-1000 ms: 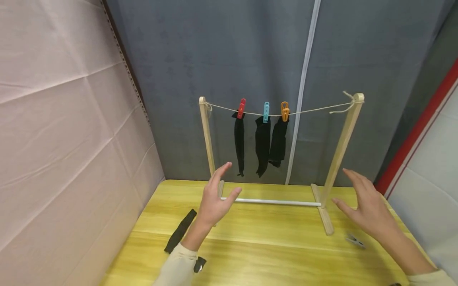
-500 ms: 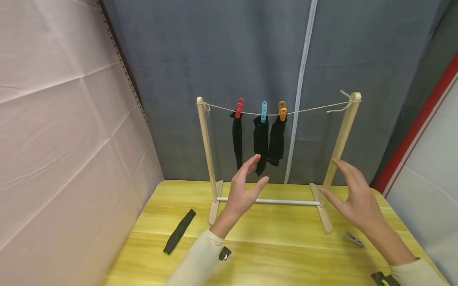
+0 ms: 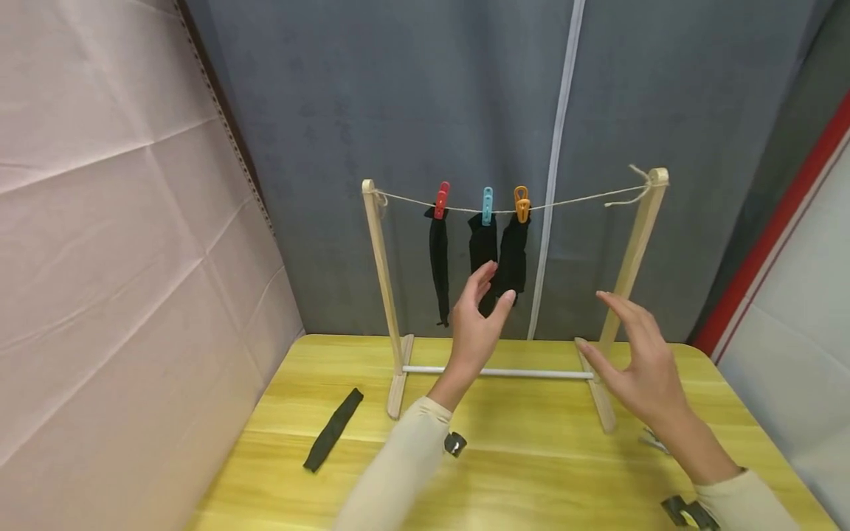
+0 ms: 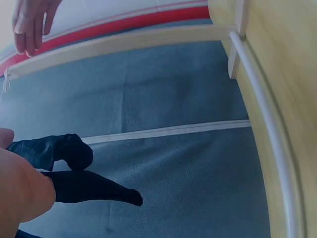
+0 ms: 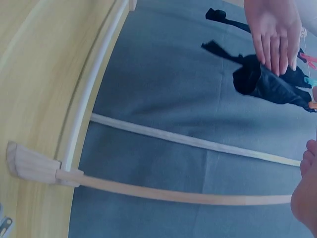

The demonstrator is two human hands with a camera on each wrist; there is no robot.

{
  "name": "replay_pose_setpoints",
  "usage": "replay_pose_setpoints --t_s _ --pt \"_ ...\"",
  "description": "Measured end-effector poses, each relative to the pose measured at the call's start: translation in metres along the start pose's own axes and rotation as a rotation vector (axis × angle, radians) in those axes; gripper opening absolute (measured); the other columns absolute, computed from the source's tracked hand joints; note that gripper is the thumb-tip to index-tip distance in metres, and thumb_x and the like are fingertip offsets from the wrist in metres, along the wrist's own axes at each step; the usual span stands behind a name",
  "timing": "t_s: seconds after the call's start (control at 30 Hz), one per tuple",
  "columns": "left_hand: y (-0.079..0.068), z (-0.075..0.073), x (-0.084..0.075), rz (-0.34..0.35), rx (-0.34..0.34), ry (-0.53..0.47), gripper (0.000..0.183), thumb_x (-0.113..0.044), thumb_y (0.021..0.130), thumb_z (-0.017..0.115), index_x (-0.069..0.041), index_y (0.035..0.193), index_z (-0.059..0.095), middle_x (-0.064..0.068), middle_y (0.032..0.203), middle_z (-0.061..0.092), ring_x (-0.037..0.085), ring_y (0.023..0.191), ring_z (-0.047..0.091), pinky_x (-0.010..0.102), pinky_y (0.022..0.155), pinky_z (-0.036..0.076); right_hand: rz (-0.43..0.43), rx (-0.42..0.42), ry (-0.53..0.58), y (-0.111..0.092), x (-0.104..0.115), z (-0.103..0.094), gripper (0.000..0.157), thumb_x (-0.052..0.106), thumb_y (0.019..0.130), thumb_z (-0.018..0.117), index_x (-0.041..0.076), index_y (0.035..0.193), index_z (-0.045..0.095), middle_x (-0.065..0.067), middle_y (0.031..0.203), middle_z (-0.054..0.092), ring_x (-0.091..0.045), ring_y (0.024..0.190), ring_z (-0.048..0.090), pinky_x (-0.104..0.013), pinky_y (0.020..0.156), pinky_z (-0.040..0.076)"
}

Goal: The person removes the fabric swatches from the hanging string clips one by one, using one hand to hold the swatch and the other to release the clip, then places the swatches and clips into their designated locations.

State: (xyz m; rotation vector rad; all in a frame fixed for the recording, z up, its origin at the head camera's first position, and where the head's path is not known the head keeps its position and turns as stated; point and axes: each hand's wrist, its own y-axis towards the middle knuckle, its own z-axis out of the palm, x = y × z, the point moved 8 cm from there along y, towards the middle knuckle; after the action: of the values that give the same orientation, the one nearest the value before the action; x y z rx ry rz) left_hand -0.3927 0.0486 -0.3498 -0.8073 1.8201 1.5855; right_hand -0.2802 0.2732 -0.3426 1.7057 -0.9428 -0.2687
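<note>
Backdrop: grey fabric curtain behind, pale cardboard-like wall to the left.
Surface: yellow wooden surface carrying a small wooden drying rack with a string line between its two posts.
On the line: three black socks, each pegged, under a red clothespin, a blue clothespin and an orange clothespin.
Left hand: raised in front of the middle black sock and the right black sock, fingers straight and relaxed, gripping nothing (whether the fingertips touch the cloth cannot be told).
Right hand: released, fingers spread, held in the air near the rack's right post.
Lying loose: a fourth black sock flat on the surface left of the rack; a grey clothespin partly hidden behind the right wrist.
</note>
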Motion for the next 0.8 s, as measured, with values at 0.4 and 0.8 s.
replay_pose_setpoints --t_s 0.4,0.8 --pt "0.02 0.022 0.025 -0.198 -0.043 0.01 0.061 -0.041 0.1 0.073 -0.017 0.153 0.054 0.001 0.157 0.058 0.019 0.145 0.056 0.044 0.121 0.047 -0.063 -0.048 0.015 0.012 0.018 0.009 0.08 0.061 0.098 0.067 -0.001 0.148 0.058 -0.023 0.142 0.065 -0.012 0.142 0.055 -0.009 0.119 0.035" --pt "0.027 0.028 0.036 -0.154 -0.102 -0.082 0.03 -0.038 0.101 0.073 -0.011 0.113 0.074 0.008 0.09 0.074 0.007 0.073 0.063 0.021 0.065 0.053 -0.065 -0.07 0.025 0.053 0.038 0.014 0.078 0.059 0.099 0.067 0.005 0.153 0.054 -0.017 0.15 0.062 -0.033 0.141 0.056 -0.018 0.124 0.034"
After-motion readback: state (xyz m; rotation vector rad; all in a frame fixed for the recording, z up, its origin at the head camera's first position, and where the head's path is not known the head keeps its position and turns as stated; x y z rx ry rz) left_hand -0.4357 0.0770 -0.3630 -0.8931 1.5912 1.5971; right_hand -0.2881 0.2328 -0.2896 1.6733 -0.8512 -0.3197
